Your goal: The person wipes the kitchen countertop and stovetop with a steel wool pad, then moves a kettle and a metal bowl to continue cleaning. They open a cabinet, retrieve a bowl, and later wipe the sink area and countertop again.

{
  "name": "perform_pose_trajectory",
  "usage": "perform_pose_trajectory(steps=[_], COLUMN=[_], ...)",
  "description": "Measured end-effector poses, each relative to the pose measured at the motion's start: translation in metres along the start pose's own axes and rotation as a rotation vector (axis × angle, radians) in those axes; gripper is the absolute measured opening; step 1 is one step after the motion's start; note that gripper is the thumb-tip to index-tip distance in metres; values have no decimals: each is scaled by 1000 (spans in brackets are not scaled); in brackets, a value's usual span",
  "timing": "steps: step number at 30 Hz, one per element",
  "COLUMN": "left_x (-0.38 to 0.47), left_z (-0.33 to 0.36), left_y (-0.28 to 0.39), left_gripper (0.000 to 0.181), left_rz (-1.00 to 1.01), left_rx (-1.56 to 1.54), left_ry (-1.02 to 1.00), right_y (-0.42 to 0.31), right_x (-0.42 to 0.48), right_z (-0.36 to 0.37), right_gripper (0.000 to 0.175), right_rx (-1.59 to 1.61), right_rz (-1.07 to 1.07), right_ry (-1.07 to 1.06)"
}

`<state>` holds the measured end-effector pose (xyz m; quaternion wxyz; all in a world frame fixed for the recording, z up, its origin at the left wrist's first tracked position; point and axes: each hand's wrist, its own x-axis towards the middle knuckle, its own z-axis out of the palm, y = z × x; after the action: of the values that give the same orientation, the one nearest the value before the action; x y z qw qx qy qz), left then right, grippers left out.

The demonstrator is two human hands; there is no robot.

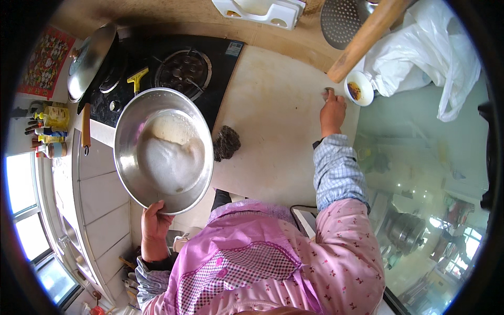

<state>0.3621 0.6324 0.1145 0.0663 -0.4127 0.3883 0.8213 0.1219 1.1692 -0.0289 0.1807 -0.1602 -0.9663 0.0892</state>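
Observation:
My left hand (156, 227) grips the near rim of a large stainless steel basin (128, 173), which holds foamy, soapy water (167, 161). Reaching forward over the pale countertop (271, 130), my right hand (333, 112) has its fingers round a small dark object (327, 93), mostly hidden; it may be a wad or cloth. A dark scouring pad of wire or mesh (227, 143) lies on the counter just right of the basin. Beside my right fingertips stands a small white bowl (365, 94) with brown residue inside.
A black gas hob (224, 67) with a yellow-headed scraper (138, 76) and a lidded wok (92, 59) lies at the left. A wooden handle (366, 43), a perforated skimmer (340, 21) and white plastic bags (417, 51) are at the back right, near a glass surface (417, 157).

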Motion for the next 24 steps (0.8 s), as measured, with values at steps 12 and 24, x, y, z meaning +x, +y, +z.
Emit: perform_pose_trajectory(steps=[12,24], left_x=[-5,-1], left_z=[-3,-4], left_y=[1,0], left_gripper=[42,43], left_rz=[-36,-99], left_rx=[-80,-80], left_ry=[6,9], right_y=[-61,-109], right_x=[51,82], right_z=[29,83], right_gripper=[28,38], right_rx=[51,184], right_rz=[-427,-471], right_ry=[26,-4])
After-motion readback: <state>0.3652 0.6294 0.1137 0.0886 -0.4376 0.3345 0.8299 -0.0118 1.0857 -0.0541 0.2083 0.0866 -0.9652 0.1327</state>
